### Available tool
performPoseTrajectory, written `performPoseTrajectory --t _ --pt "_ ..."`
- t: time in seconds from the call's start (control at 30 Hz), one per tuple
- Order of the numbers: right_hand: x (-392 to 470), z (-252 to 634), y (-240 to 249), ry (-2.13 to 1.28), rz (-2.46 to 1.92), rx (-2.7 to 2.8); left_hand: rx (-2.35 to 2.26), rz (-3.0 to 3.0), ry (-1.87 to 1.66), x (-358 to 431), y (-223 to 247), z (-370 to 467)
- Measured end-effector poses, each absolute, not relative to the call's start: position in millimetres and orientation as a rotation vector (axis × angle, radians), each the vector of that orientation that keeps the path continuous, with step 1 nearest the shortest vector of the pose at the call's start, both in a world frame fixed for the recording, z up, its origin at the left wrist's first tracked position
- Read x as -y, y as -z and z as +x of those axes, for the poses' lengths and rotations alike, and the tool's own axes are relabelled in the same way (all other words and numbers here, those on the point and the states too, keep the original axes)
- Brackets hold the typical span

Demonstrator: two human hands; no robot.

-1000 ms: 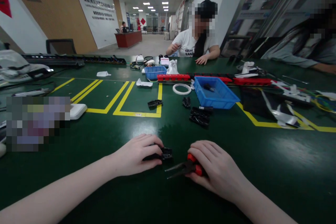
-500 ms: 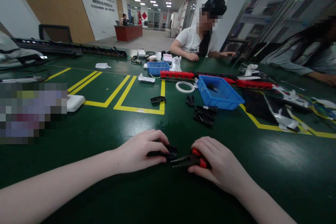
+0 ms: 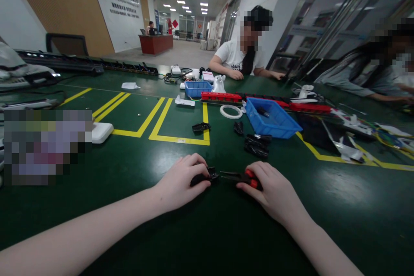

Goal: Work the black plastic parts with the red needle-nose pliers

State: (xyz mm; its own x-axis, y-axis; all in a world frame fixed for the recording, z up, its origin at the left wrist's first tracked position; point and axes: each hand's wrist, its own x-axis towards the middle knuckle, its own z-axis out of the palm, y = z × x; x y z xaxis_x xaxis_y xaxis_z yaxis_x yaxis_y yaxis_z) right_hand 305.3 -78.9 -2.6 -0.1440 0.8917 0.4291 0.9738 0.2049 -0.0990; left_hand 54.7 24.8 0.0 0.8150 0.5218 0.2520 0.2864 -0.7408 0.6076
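My left hand (image 3: 186, 180) is closed round a small black plastic part (image 3: 213, 174), whose right end sticks out past the fingertips. In my right hand (image 3: 268, 185) are red-handled needle-nose pliers (image 3: 236, 176), their thin jaws pointing left at the black part. A small gap shows between the jaw tips and that part. Both hands are low over the green table. Farther off lie more black parts: one (image 3: 201, 127) near a yellow tape line, another (image 3: 238, 128) to its right, and a small cluster (image 3: 257, 145) beside the blue bin.
A blue bin (image 3: 274, 131) with a dark item inside stands behind the cluster. Near it are a white ring (image 3: 230, 112), a red strip (image 3: 221, 97) and a smaller blue bin (image 3: 198, 89). A white box (image 3: 101, 133) lies left. A person (image 3: 241, 56) sits across the table (image 3: 181, 237).
The pliers have swung so that their jaws lie level and slightly apart from the black part. Both hands appear a little higher in view, and the whole view has shifted slightly.
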Motion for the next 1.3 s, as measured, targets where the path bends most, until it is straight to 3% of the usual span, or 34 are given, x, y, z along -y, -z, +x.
performPoseTrajectory --t 0.73,1.3 --pt "71 294 0 0.138 -1.521 2.220 -0.246 2.463 -0.511 -26 -1 54" --pt "73 295 -2 0.274 -1.429 2.273 -0.157 2.349 -0.463 -25 -1 55"
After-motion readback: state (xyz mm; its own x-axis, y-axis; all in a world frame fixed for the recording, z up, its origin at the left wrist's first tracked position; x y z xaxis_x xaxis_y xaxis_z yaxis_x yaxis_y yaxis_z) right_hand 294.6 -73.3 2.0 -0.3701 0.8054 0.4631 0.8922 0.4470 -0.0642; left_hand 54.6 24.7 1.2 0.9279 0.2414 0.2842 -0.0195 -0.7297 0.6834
